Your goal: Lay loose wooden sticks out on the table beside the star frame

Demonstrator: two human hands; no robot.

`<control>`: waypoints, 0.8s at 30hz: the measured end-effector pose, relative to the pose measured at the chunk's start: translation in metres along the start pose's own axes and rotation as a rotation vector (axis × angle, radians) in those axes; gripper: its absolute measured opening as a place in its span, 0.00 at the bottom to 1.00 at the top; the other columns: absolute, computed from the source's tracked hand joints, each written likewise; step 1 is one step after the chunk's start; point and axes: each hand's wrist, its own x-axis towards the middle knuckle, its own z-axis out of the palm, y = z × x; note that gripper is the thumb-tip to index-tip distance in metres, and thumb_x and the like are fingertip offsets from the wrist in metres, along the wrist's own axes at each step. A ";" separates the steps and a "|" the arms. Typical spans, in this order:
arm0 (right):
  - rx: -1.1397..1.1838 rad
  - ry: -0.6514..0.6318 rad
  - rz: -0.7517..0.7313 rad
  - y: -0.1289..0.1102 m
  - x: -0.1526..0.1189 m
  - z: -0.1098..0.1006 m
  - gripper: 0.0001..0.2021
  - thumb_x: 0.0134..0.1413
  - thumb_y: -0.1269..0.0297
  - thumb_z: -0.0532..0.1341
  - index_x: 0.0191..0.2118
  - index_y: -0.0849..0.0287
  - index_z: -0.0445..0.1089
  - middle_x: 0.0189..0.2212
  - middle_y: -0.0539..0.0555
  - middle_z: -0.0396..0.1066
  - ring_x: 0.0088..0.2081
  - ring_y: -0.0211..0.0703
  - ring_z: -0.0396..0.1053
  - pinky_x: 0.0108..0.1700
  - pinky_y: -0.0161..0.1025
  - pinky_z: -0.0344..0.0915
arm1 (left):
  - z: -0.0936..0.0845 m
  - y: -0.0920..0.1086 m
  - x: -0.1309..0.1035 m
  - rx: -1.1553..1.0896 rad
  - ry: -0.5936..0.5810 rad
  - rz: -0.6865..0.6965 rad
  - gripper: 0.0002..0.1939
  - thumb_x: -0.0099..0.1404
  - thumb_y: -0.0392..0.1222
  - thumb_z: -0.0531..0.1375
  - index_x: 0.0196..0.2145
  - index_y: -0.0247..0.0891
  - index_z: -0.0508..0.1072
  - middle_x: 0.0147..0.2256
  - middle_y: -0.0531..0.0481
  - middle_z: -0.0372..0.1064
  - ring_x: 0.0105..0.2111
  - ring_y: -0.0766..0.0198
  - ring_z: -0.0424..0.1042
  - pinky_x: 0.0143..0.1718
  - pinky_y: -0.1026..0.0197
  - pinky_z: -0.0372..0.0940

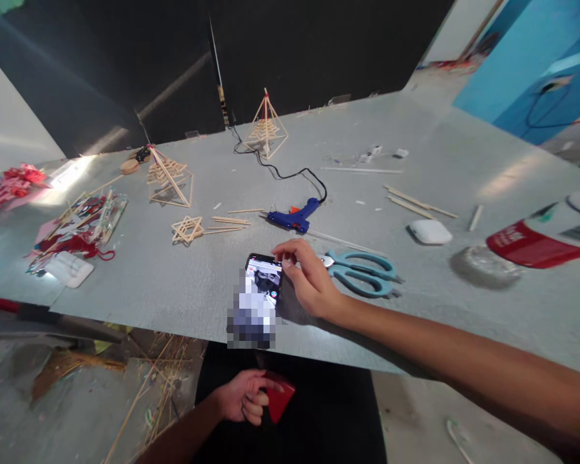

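Below the table edge, left hand (244,396) pinches a red piece (279,398), partly hidden by fingers. Right hand (307,277), fingers loosely curled, touches a phone (263,283) lying on the grey table (183,283); its screen is pixelated. Teal scissors (362,270) lie just beside.

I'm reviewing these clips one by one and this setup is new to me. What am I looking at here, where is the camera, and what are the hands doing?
No machine: a person's two bare hands, filmed by one camera worn on the head, looking forward and down. The right hand touches a phone lying on the grey table. The left hand, below the table edge, has its grip on a red piece. On the table lie teal scissors, a blue glue gun, a flat stick star, two stick pyramids and loose sticks.
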 end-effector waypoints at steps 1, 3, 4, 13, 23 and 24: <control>-0.021 0.013 -0.040 -0.001 0.001 0.000 0.11 0.65 0.67 0.51 0.49 0.55 0.68 0.43 0.57 0.70 0.45 0.50 0.66 0.49 0.50 0.63 | 0.000 0.000 0.000 -0.001 -0.004 0.001 0.24 0.73 0.56 0.49 0.54 0.38 0.71 0.15 0.62 0.40 0.15 0.71 0.30 0.21 0.62 0.30; -0.061 0.021 -0.117 -0.001 0.003 -0.001 0.13 0.62 0.70 0.52 0.49 0.54 0.67 0.45 0.57 0.70 0.48 0.52 0.65 0.52 0.52 0.62 | -0.001 0.000 0.001 -0.003 -0.015 -0.009 0.24 0.73 0.56 0.48 0.55 0.38 0.71 0.16 0.62 0.41 0.15 0.71 0.31 0.21 0.62 0.30; -0.076 0.019 -0.145 -0.001 0.004 -0.001 0.14 0.61 0.71 0.52 0.50 0.54 0.67 0.45 0.57 0.70 0.49 0.52 0.65 0.53 0.54 0.61 | -0.002 0.001 0.001 -0.004 -0.020 -0.017 0.25 0.73 0.57 0.49 0.55 0.38 0.71 0.16 0.62 0.41 0.15 0.71 0.31 0.21 0.62 0.30; -0.096 -0.009 -0.166 0.000 0.004 -0.001 0.14 0.61 0.73 0.50 0.48 0.53 0.66 0.45 0.56 0.70 0.51 0.53 0.65 0.56 0.57 0.59 | 0.015 0.007 0.019 0.486 0.191 -0.125 0.26 0.69 0.59 0.41 0.49 0.43 0.68 0.17 0.61 0.35 0.17 0.66 0.32 0.24 0.61 0.37; -0.152 -0.054 -0.040 -0.001 -0.001 0.001 0.13 0.71 0.64 0.48 0.55 0.56 0.62 0.53 0.62 0.62 0.49 0.50 0.67 0.51 0.53 0.68 | 0.098 0.007 0.047 1.267 0.123 0.201 0.17 0.55 0.41 0.61 0.21 0.48 0.52 0.20 0.57 0.36 0.26 0.64 0.33 0.49 0.35 0.49; -0.182 -0.084 -0.031 -0.003 -0.002 0.002 0.13 0.71 0.62 0.48 0.56 0.56 0.61 0.55 0.62 0.62 0.49 0.50 0.67 0.51 0.52 0.69 | 0.102 0.004 0.046 1.167 0.070 0.209 0.17 0.55 0.41 0.61 0.20 0.49 0.54 0.20 0.56 0.37 0.26 0.64 0.33 0.47 0.36 0.51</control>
